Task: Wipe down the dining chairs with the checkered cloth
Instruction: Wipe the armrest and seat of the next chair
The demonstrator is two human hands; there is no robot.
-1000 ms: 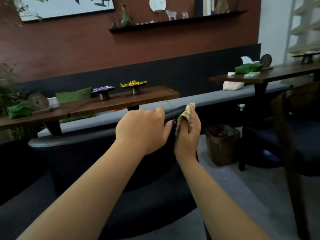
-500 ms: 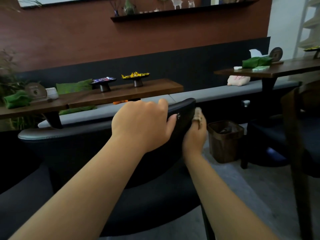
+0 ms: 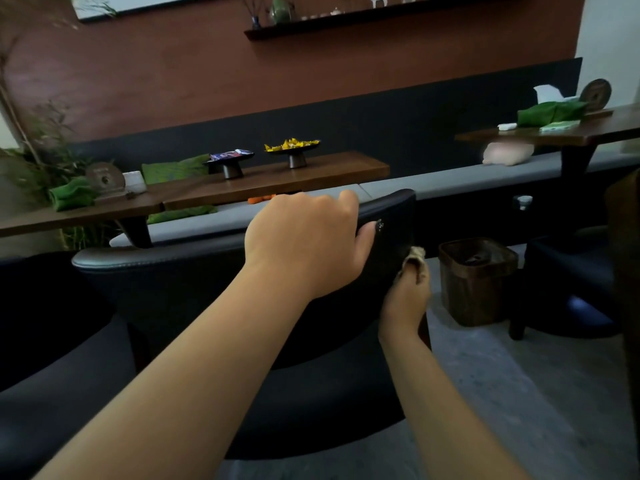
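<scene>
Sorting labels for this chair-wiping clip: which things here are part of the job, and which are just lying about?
In the job:
- left hand gripping the chair back
- right hand holding the cloth against the chair's side

Lying about:
- woven bin
- two footed dishes on the long table
- green napkin
- tissue box

Reddish-brown wall [image 3: 346, 74], grey floor [image 3: 519, 393]

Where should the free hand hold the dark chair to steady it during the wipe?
Take the padded top rail of the chair back, from above and behind. It is a rounded horizontal edge, so fingers can curl over it while the thumb braces the near face, as the left hand does now. The right hand then works the cloth down the side edge.
</scene>
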